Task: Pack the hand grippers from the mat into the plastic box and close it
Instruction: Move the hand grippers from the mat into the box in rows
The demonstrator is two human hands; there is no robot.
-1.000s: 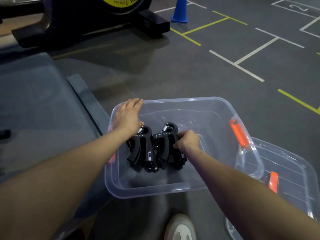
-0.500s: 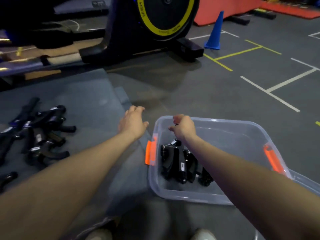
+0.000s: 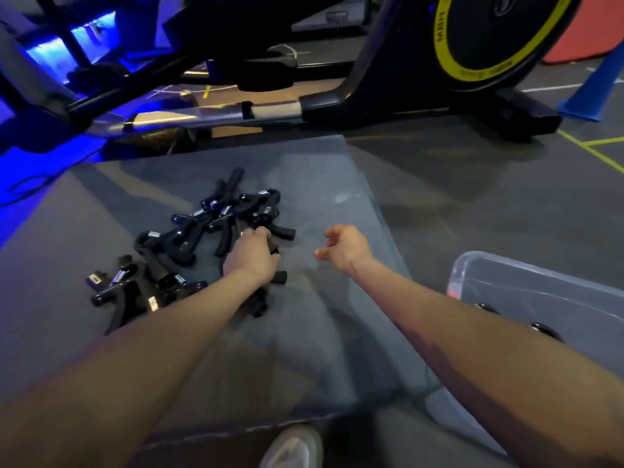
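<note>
Gym floor here, dark grey with yellow and white lines, and a big exercise machine (image 3: 388,72) with a yellow-ringed flywheel parked at the back, plus a blue cone (image 3: 597,92) off to the right. In front of it lies a grey mat (image 3: 320,184) with a messy pile of black hand grippers (image 3: 189,238) on its left half, handles sticking out every which way. The left hand (image 3: 251,256) is down in that pile, fingers curled round one of the grippers. The right hand (image 3: 344,248) hovers just beside it over bare mat, fingers loosely curled, holding nothing. The clear plastic box (image 3: 540,285) sits on the floor at the mat's right edge, lid off, with a couple of black grippers visible inside behind the right forearm. A white shoe (image 3: 293,447) pokes in at the bottom.
</note>
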